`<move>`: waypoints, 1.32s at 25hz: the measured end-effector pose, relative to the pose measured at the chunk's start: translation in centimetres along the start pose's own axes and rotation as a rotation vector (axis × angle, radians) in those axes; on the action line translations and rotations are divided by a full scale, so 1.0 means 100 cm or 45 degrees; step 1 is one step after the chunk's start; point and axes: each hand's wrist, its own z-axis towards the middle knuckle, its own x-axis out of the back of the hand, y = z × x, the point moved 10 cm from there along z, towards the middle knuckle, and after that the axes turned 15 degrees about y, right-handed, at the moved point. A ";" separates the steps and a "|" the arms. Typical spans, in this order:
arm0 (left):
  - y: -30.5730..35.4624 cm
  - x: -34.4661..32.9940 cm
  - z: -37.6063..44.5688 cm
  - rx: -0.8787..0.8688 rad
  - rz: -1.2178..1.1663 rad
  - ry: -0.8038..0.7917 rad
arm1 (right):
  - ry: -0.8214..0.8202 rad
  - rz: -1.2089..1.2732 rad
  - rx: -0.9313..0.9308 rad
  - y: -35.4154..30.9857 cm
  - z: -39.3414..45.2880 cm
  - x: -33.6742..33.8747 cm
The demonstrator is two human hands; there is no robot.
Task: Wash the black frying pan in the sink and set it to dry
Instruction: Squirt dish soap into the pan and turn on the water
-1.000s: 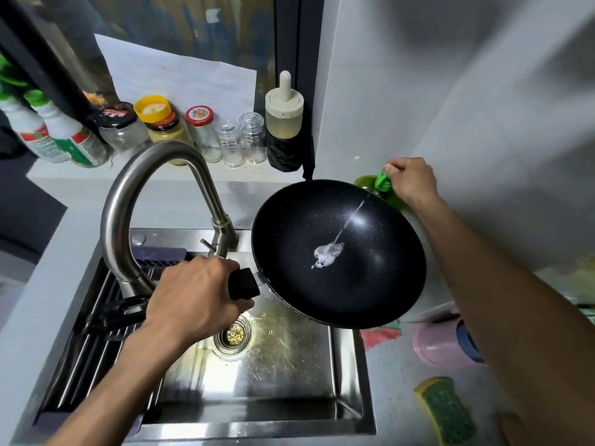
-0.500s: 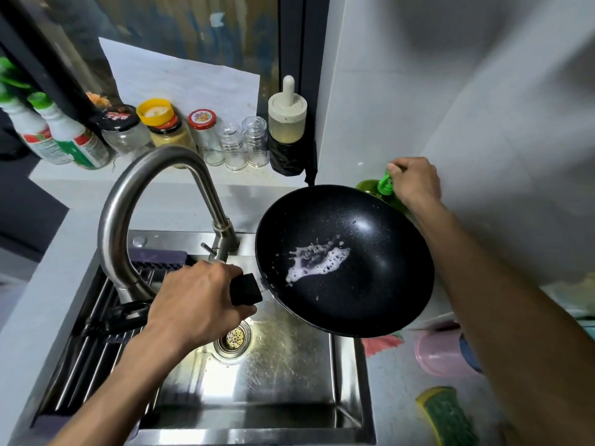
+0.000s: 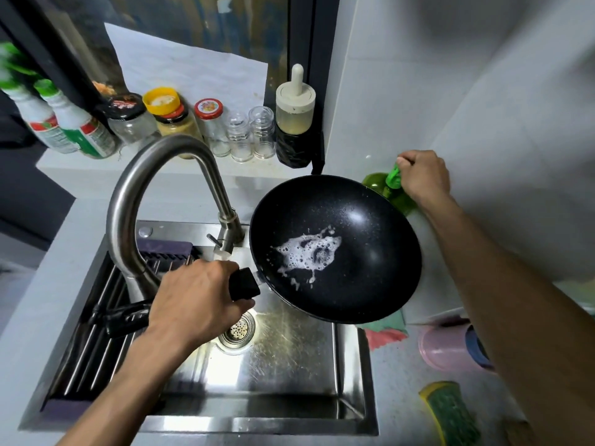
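Black and speckled, the frying pan [image 3: 336, 249] hangs over the right side of the stainless sink [image 3: 289, 375], its far-right rim reaching out past the sink edge above the table [image 3: 402, 375]. Its long axis runs from the near-left handle [image 3: 243, 283] up toward the far right, with the open bowl facing up and tipped a little toward the camera. A patch of white foam [image 3: 307, 252] sits in the middle of the bowl, with thin trails running toward the handle side.

The left hand [image 3: 196, 302] is curled round the handle, clamped on it just above the drain strainer [image 3: 237, 329]. The right hand [image 3: 423, 177] is closed on the green pump top of a green soap bottle [image 3: 394, 191] that stands just behind the pan's far-right rim, close to the white wall.

A curved steel faucet [image 3: 154, 191] arches on the left, its spout end just beside the pan's left rim. A slatted drying rack [image 3: 96, 333] fills the sink's left part. The basin floor near the camera lies open below the pan. On the table to the right lie a yellow-green sponge [image 3: 450, 413], a pink cup [image 3: 442, 349] on its side and a red-green cloth [image 3: 386, 331] partly under the pan. Jars and bottles line the far shelf [image 3: 145, 167].
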 end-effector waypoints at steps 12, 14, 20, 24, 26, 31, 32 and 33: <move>-0.034 -0.067 -0.101 0.238 -0.106 -0.167 | 0.237 0.318 0.138 -0.042 -0.083 0.026; -0.048 -0.089 -0.125 0.295 -0.113 -0.233 | 0.109 0.653 0.172 -0.080 -0.147 0.020; -0.080 -0.154 -0.148 0.319 -0.097 -0.340 | -1.235 1.345 0.012 -0.259 -0.312 -0.048; -0.088 -0.190 -0.146 0.316 -0.111 -0.367 | -1.171 1.395 -0.068 -0.267 -0.305 -0.055; -0.087 -0.211 -0.147 0.300 -0.110 -0.417 | -1.133 1.377 -0.069 -0.242 -0.303 -0.048; -0.075 -0.240 -0.148 0.290 -0.126 -0.485 | -1.251 1.357 0.072 -0.259 -0.325 -0.051; -0.075 -0.241 -0.147 0.302 -0.137 -0.486 | -1.221 1.379 0.056 -0.257 -0.322 -0.051; -0.075 -0.242 -0.146 0.312 -0.150 -0.488 | -1.165 1.410 0.018 -0.245 -0.314 -0.050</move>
